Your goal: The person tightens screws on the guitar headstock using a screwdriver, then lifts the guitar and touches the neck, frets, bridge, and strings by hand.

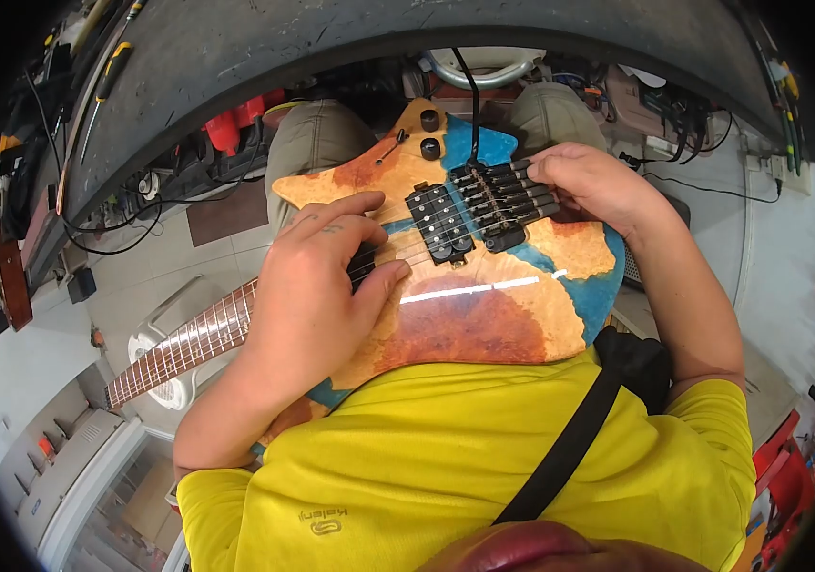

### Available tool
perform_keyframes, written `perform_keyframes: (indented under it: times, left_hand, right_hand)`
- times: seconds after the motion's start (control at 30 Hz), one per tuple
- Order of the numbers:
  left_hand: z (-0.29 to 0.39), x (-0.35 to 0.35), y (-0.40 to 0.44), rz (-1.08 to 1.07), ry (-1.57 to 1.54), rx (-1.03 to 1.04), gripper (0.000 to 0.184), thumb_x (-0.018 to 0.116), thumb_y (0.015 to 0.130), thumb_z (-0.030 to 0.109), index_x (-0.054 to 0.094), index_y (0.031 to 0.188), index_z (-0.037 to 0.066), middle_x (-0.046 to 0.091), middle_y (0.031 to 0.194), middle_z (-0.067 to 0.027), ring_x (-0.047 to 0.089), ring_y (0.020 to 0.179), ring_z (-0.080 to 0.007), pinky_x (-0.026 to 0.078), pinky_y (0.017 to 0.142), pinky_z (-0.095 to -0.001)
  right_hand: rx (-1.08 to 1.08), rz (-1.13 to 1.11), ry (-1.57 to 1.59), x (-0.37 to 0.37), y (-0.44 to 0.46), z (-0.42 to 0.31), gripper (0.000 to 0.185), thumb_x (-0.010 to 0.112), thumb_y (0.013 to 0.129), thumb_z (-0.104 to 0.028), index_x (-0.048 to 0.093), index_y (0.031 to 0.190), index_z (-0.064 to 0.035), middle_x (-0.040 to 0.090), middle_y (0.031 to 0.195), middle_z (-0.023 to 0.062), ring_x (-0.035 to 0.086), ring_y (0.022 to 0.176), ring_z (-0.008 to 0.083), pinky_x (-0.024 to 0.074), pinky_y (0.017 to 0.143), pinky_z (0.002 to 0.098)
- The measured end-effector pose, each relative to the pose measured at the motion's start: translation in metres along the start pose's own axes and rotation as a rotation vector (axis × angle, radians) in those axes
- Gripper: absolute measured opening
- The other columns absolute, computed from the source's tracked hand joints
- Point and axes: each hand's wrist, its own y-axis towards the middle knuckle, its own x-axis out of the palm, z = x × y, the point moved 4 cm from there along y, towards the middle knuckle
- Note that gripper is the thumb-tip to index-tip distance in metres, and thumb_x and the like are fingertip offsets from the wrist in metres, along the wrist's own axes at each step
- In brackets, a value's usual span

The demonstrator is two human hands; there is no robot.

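Observation:
A headless electric guitar [484, 319] lies across my lap, its body in burl wood with blue patches. The fretted neck [200, 334] points to the lower left. My left hand [324, 267] is over the strings near the neck joint, thumb and fingers apart, holding nothing. Part of the strings is hidden under it. At the other end, my right hand [584, 186] pinches a black tuning knob [519, 169] on the bridge [495, 200]. Beside the bridge sits a black pickup [441, 224]. Two black control knobs [429, 133] stand on the body's far side.
A dark workbench [350, 43] edge curves in front of my knees. On it lies a yellow-and-black screwdriver [114, 71]. A black cable [469, 86] hangs from the bench to the guitar. A white stool [155, 357] stands beyond the neck, and a black strap [560, 453] crosses my yellow shirt.

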Motion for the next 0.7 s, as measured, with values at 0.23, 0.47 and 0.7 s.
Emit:
perform_keyframes:
  times: [0.23,0.47,0.7]
  left_hand:
    - [-0.0048,0.0029,-0.0021,0.004,-0.066,-0.007,0.027,0.086,0.073,0.008,0.073,0.095,-0.002,0.072,0.125,-0.0186,0.069,0.113,-0.0352,0.054,0.095,-0.0405]
    - [-0.0045,0.0022,0.0002,0.008,-0.040,-0.026,0.027,0.086,0.073,0.007,0.072,0.094,-0.003,0.072,0.125,-0.0191,0.069,0.112,-0.0347,0.054,0.094,-0.0400]
    - [-0.0051,0.0016,0.0008,0.004,-0.046,-0.040,0.026,0.085,0.073,0.007,0.071,0.093,-0.003,0.072,0.125,-0.0189,0.069,0.111,-0.0348,0.054,0.093,-0.0398]
  right_hand:
    - [-0.010,0.037,0.003,0.0007,-0.0005,-0.0019,0.024,0.062,0.093,-0.028,0.067,0.086,-0.0060,0.054,0.076,-0.0031,0.045,0.071,0.0079,0.0358,0.063,0.0249]
    - [-0.009,-0.028,0.014,-0.0049,0.0010,0.0005,0.022,0.062,0.093,-0.027,0.067,0.085,-0.0072,0.054,0.077,-0.0033,0.046,0.071,0.0073,0.0348,0.061,0.0238]
    - [0.015,0.015,0.057,-0.0027,-0.0004,-0.0007,0.022,0.062,0.093,-0.027,0.067,0.086,-0.0070,0.054,0.077,-0.0038,0.046,0.071,0.0065,0.0351,0.061,0.0232]
